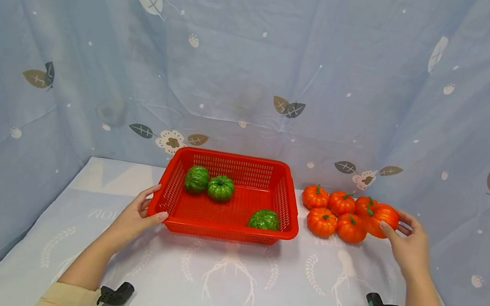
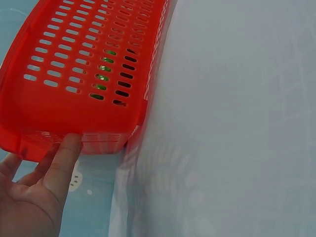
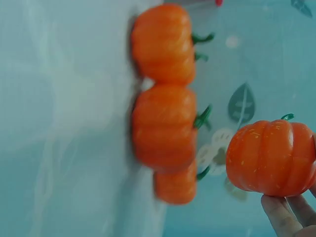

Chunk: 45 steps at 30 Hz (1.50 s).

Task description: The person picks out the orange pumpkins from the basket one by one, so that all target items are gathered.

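A red plastic basket [image 1: 224,231] with slotted walls stands on the table, and three small green pumpkins [image 1: 220,188] lie inside it. My left hand [image 1: 134,218] holds the basket's left end, the thumb at the front corner of the rim and the fingers along the side. In the left wrist view, the fingers [image 2: 64,165] touch the basket below its rim. My right hand [image 1: 410,247] grips a small orange pumpkin [image 1: 381,220] from its right side. The right wrist view shows this pumpkin [image 3: 271,158] held up, apart from the others.
Several more orange pumpkins [image 1: 322,222] sit close together in two rows, right of the basket and beside my right hand. A pale patterned cloth [image 1: 226,286] covers the table. Blue printed curtains [image 1: 238,68] enclose its back and sides.
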Available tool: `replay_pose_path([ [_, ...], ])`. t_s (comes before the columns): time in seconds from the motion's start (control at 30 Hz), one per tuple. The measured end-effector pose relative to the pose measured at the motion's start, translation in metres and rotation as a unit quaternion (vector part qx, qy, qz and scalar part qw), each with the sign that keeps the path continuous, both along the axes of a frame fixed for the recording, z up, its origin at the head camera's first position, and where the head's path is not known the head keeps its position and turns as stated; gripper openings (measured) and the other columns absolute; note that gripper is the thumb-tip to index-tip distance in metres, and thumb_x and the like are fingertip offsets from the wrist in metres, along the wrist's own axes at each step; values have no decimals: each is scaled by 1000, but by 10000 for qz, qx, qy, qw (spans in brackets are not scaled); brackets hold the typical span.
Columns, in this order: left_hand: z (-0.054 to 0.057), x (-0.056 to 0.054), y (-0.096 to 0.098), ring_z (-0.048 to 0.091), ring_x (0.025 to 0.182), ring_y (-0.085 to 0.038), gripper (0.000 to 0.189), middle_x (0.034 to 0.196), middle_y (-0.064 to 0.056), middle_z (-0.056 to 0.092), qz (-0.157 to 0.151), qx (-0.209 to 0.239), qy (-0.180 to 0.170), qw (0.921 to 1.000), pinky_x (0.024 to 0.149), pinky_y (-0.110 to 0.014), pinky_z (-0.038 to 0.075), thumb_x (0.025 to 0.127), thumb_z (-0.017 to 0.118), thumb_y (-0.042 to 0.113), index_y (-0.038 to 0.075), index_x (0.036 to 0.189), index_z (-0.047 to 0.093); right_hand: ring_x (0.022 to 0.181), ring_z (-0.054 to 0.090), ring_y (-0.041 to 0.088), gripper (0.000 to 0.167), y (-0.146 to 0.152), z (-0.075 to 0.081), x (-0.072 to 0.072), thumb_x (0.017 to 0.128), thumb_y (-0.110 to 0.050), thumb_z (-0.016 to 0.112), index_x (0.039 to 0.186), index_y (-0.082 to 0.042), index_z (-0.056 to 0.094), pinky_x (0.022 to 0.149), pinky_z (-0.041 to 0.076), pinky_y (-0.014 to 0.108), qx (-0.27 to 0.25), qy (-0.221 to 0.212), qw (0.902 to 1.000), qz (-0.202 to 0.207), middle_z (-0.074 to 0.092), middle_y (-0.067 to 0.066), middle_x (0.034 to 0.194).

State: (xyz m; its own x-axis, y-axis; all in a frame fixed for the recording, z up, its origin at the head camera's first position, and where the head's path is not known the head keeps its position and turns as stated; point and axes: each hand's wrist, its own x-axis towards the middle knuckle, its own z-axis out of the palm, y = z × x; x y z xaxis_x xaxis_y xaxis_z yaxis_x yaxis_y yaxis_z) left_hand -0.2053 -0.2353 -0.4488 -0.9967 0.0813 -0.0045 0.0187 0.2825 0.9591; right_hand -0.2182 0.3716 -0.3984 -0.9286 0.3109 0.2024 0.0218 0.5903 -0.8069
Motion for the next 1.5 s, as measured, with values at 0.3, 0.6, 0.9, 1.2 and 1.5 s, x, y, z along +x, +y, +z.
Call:
replay_pose_path([
  [0.3, 3, 0, 1, 47, 134, -43, 90, 152, -25, 37, 1, 39, -13, 10000, 99, -42, 50, 93, 73, 26, 20, 161, 15, 127, 46, 51, 70, 32, -17, -4, 99, -36, 61, 147, 9, 37, 72, 56, 23, 452, -447, 9974, -328, 40, 35, 144],
  [0.6, 0, 0, -1, 47, 134, -43, 90, 152, -24, 37, 16, 28, -14, 10000, 98, -41, 51, 92, 74, 27, 21, 161, 16, 128, 46, 51, 69, 44, -37, -12, 100, -34, 60, 145, 11, 35, 74, 56, 22, 297, -885, 9953, -271, 38, 35, 144],
  [0.9, 3, 0, 0, 46, 135, -43, 89, 153, -25, 36, -25, 51, -11, 10000, 99, -41, 50, 93, 72, 24, 21, 161, 15, 128, 44, 53, 67, 46, -44, -15, 102, -30, 56, 146, 15, 31, 76, 51, 20, 190, -1038, 9944, -93, 36, 38, 144],
  [1.2, 2, 0, 0, 46, 135, -43, 90, 153, -25, 35, -67, 60, -14, 10000, 99, -41, 51, 94, 71, 23, 19, 162, 12, 126, 37, 59, 59, 47, -40, -12, 104, -20, 49, 150, 10, 29, 102, 37, 69, 857, -1005, 9912, 110, 33, 43, 141],
  [1.5, 3, 1, -1, 47, 134, -43, 88, 152, -24, 37, -32, 29, 0, 10000, 99, -42, 51, 93, 71, 24, 21, 161, 15, 122, 40, 59, 47, 48, -36, -11, 100, -10, 49, 141, 14, 43, 100, 39, 69, 1214, -861, 9889, -8, 39, 43, 137],
])
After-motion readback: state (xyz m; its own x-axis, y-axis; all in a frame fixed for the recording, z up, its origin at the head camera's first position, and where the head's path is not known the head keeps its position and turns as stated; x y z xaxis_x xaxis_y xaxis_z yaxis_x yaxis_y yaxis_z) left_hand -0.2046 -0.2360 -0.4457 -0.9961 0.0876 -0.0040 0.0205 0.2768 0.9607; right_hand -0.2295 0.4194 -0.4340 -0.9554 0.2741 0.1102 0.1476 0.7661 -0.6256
